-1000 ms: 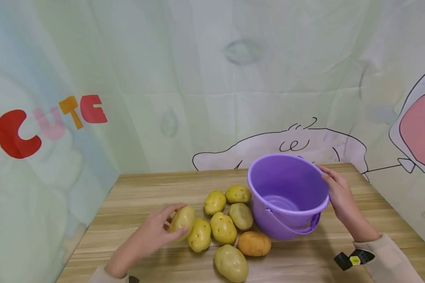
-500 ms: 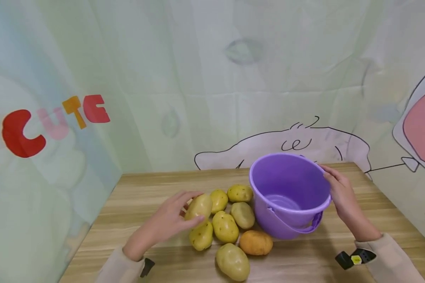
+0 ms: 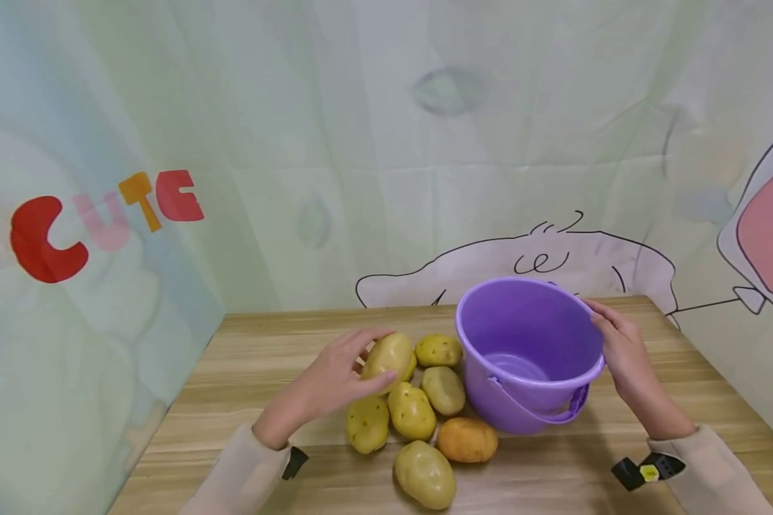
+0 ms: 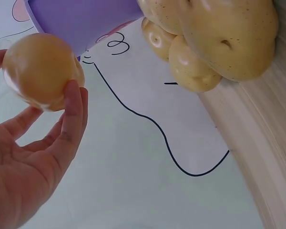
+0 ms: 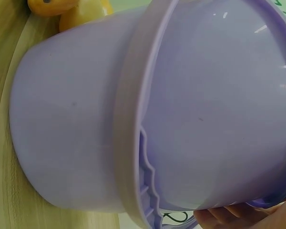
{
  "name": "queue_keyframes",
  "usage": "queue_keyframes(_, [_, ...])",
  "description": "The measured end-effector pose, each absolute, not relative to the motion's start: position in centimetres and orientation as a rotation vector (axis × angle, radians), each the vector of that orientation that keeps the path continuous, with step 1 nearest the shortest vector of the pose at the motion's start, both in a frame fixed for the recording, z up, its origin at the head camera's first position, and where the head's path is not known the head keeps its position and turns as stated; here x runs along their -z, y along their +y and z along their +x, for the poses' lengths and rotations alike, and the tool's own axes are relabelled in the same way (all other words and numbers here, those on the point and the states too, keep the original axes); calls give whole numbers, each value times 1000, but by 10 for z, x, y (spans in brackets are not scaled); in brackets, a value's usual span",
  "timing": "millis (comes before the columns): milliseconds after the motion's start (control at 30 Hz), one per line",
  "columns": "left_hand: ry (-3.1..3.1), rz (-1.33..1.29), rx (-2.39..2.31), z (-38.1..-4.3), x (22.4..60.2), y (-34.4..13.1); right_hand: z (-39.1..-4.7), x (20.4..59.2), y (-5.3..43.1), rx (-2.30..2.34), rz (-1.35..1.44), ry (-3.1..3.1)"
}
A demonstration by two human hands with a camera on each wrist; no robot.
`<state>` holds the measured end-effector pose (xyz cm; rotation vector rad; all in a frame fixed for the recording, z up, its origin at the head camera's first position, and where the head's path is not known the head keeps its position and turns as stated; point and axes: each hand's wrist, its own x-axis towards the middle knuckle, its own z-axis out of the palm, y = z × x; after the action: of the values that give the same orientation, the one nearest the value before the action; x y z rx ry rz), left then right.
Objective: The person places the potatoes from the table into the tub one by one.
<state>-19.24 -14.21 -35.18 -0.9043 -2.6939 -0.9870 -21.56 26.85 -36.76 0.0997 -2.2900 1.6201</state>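
My left hand (image 3: 335, 375) holds a pale yellow potato (image 3: 386, 361) between thumb and fingers, raised above the other potatoes. In the left wrist view the held potato (image 4: 40, 69) sits at the fingertips, off the table. With my right hand (image 3: 625, 357) I grip the rim of a purple bucket (image 3: 512, 408) on its right side. The bucket's inside shows no potatoes, and its handle (image 3: 544, 416) hangs down at the front. Right wrist fingers (image 5: 233, 214) show at the bottom edge, by the rim; the rest of that hand is mostly out of that view.
Several potatoes lie left of the bucket on the wooden table (image 3: 245, 379). One is orange-brown (image 3: 467, 440), and a large pale potato (image 3: 425, 476) lies nearest me. A printed curtain (image 3: 283, 179) stands behind the table.
My left hand has carried its potato rightward and away from me, over the rear potatoes toward the bucket. The right hand keeps its grip on the bucket, which stays in place.
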Motion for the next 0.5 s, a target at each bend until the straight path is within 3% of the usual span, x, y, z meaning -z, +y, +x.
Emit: queue_keyframes(500, [-2648,-949,988,-204,329,-118,-214,367,267,-1580,94,-2285])
